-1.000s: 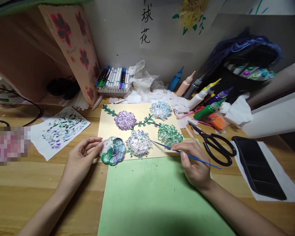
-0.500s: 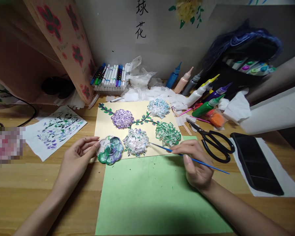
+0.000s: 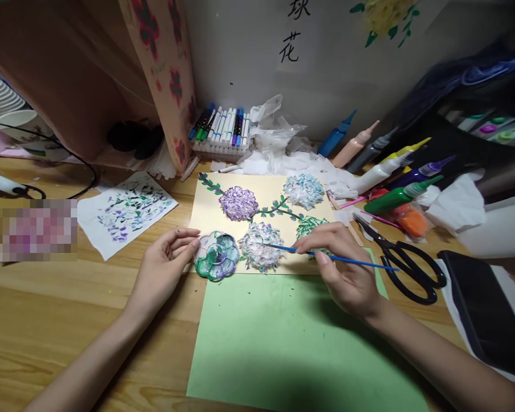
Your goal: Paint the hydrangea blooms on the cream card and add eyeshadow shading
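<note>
My right hand pinches a thin blue paintbrush, its tip over the pale white-and-purple paper flower. With thumb and fingers closed on its left rim, my left hand holds a flower-shaped paint palette smeared green and purple. The cream card bears the pale flower, a purple flower, a light blue flower and a green flower, partly hidden behind my right hand. Painted leafy stems run between them. Under the card's near edge lies a green sheet.
Black-handled scissors and a black case lie at right. Paint bottles stand at back right. Markers and white paper scraps are behind the card. A paint-stained paper lies left.
The view has swung left, so things sit further right. The brush tip has moved left from the pale flower's right edge to over its middle. My left hand still holds the palette.
</note>
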`<control>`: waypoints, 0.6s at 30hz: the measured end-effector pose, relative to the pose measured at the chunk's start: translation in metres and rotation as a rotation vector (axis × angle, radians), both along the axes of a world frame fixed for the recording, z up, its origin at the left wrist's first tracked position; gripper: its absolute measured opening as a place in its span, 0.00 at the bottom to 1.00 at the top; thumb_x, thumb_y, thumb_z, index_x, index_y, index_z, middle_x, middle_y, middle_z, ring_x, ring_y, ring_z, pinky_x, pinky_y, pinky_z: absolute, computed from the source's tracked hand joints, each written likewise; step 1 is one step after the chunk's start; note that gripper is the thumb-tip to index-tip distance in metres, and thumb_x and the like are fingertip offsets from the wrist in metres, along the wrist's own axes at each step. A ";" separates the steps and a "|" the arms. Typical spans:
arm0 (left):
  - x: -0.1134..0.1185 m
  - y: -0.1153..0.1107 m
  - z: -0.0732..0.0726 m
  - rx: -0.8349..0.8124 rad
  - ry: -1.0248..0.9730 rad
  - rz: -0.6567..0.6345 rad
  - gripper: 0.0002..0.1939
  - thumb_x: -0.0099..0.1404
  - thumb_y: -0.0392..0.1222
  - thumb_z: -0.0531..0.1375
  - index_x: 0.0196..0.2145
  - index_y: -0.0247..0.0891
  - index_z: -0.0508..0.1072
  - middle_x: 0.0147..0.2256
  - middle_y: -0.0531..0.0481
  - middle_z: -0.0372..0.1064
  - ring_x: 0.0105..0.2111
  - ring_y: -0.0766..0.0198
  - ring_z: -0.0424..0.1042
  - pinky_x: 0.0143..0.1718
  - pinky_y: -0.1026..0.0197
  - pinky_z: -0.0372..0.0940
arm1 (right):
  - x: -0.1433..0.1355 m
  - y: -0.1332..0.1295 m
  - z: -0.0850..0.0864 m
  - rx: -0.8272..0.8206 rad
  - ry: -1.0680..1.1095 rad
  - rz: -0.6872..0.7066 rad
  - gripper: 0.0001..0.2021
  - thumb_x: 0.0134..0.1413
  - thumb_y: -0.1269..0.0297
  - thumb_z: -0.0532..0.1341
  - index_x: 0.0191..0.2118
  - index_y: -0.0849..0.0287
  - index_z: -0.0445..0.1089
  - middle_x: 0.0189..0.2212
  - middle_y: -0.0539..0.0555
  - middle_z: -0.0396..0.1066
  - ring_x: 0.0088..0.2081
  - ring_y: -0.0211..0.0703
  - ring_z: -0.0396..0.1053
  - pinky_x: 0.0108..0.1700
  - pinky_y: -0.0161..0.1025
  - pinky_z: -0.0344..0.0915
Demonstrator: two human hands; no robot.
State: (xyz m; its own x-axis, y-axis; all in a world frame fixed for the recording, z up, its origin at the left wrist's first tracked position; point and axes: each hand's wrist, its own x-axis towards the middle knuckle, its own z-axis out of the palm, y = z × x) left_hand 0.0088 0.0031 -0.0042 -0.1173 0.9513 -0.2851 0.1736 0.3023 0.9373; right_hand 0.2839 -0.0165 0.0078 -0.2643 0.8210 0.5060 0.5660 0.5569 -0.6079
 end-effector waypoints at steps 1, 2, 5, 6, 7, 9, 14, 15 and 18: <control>0.000 0.000 0.000 0.001 -0.003 -0.001 0.19 0.50 0.50 0.66 0.37 0.36 0.72 0.36 0.46 0.73 0.36 0.60 0.73 0.38 0.60 0.69 | -0.001 0.000 0.000 0.020 0.007 -0.011 0.10 0.53 0.71 0.51 0.35 0.53 0.68 0.30 0.52 0.71 0.36 0.46 0.65 0.37 0.45 0.62; 0.000 -0.001 0.000 0.001 -0.006 -0.001 0.19 0.50 0.49 0.65 0.37 0.36 0.72 0.36 0.46 0.73 0.36 0.60 0.73 0.38 0.61 0.69 | -0.001 0.000 0.001 0.038 0.004 -0.014 0.10 0.53 0.71 0.51 0.35 0.53 0.68 0.30 0.52 0.71 0.36 0.46 0.65 0.37 0.45 0.62; 0.000 -0.001 0.000 0.000 -0.017 -0.002 0.18 0.51 0.48 0.65 0.37 0.36 0.72 0.36 0.47 0.73 0.36 0.61 0.73 0.38 0.62 0.69 | -0.005 0.000 0.005 0.065 -0.055 0.012 0.10 0.52 0.72 0.52 0.35 0.53 0.68 0.29 0.51 0.71 0.34 0.46 0.64 0.36 0.44 0.62; 0.000 -0.001 0.001 0.000 -0.019 -0.003 0.18 0.51 0.48 0.65 0.38 0.36 0.72 0.36 0.47 0.73 0.36 0.61 0.73 0.39 0.62 0.69 | -0.006 0.001 0.006 0.076 -0.068 0.018 0.10 0.52 0.73 0.52 0.35 0.52 0.68 0.29 0.51 0.71 0.34 0.46 0.64 0.36 0.44 0.62; 0.000 -0.001 0.001 0.002 -0.020 -0.003 0.18 0.51 0.48 0.65 0.38 0.36 0.72 0.36 0.46 0.73 0.36 0.61 0.73 0.39 0.61 0.69 | -0.007 0.001 0.007 0.092 -0.068 0.015 0.10 0.52 0.73 0.52 0.35 0.52 0.67 0.29 0.51 0.71 0.34 0.46 0.64 0.36 0.44 0.61; 0.001 -0.001 0.001 0.003 -0.020 -0.002 0.18 0.51 0.48 0.65 0.37 0.35 0.72 0.36 0.46 0.73 0.37 0.60 0.73 0.39 0.61 0.69 | -0.009 0.003 0.009 0.122 -0.068 0.004 0.10 0.51 0.72 0.52 0.35 0.52 0.68 0.28 0.51 0.71 0.33 0.47 0.64 0.35 0.45 0.61; 0.001 0.000 0.001 0.001 -0.030 0.005 0.18 0.51 0.48 0.65 0.37 0.36 0.72 0.36 0.47 0.73 0.37 0.61 0.73 0.37 0.63 0.68 | -0.009 0.005 0.008 0.137 -0.043 -0.028 0.10 0.52 0.71 0.52 0.32 0.51 0.68 0.26 0.51 0.70 0.32 0.46 0.65 0.33 0.46 0.61; 0.001 0.000 0.001 -0.004 -0.036 0.004 0.18 0.50 0.48 0.65 0.37 0.36 0.72 0.36 0.46 0.73 0.36 0.61 0.73 0.36 0.63 0.68 | -0.009 0.005 0.007 0.139 -0.023 -0.038 0.10 0.52 0.71 0.52 0.32 0.51 0.69 0.26 0.51 0.70 0.32 0.46 0.65 0.33 0.46 0.61; 0.001 -0.001 0.001 -0.015 -0.053 0.014 0.19 0.50 0.48 0.66 0.37 0.35 0.72 0.35 0.46 0.73 0.36 0.61 0.73 0.35 0.63 0.68 | -0.008 0.001 0.009 0.137 -0.018 -0.047 0.10 0.52 0.70 0.52 0.31 0.52 0.69 0.25 0.51 0.69 0.31 0.46 0.65 0.32 0.45 0.61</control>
State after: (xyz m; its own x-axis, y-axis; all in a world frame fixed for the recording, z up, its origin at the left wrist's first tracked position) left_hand 0.0101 0.0025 -0.0031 -0.1150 0.9453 -0.3052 0.1192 0.3181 0.9405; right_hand 0.2758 -0.0155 0.0170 -0.2371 0.7563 0.6097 0.6039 0.6064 -0.5173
